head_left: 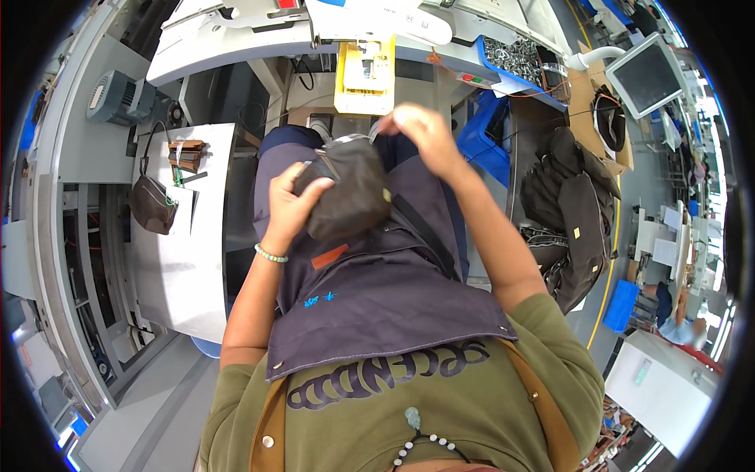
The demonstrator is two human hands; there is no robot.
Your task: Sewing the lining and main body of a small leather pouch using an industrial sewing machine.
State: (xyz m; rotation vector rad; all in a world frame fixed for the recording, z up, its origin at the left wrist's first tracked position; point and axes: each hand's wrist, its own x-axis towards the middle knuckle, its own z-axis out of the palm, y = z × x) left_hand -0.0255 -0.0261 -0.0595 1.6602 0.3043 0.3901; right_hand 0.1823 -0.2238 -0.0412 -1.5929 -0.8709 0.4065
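A small dark brown pouch (350,200) with a zipper near its top is held over my lap. My left hand (295,200) is closed on its left side, the thumb lying across the front. Just beyond the pouch's upper right edge, my right hand (423,135) is raised and smeared by motion. Its fingers reach toward the pouch's top, and whether they hold anything cannot be made out. Past the pouch, a yellow bin (341,90) hangs at the workbench edge.
To the left, a white side table (177,275) carries a finished-looking brown bag (153,204) and a bundle of brown strips (187,156). A blue tray (503,82) of metal pieces sits at the upper right. Dark brown bags (578,212) are piled at right, below a monitor (646,76).
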